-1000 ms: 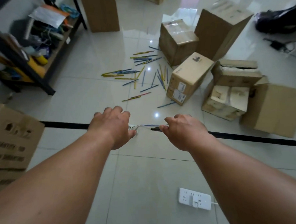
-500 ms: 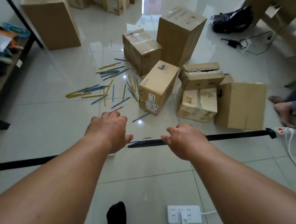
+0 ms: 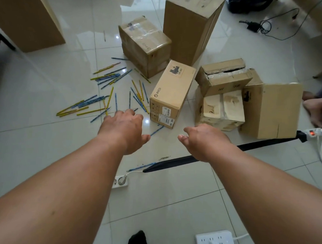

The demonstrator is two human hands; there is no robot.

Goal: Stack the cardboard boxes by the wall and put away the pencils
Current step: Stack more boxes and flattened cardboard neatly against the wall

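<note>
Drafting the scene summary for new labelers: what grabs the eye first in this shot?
The blue and yellow pencils scattered across the tile floor, left of centre, stand out first. Just right of them sits a jumble of cardboard boxes, some tipped, with the pale PICO box nearest the pencils. In the foreground the left hand and right hand reach toward the mess, with nothing visible in either.

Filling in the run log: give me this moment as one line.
left hand: open, empty | right hand: open, empty | pencils: scattered on floor | boxes: unstacked on floor
</note>
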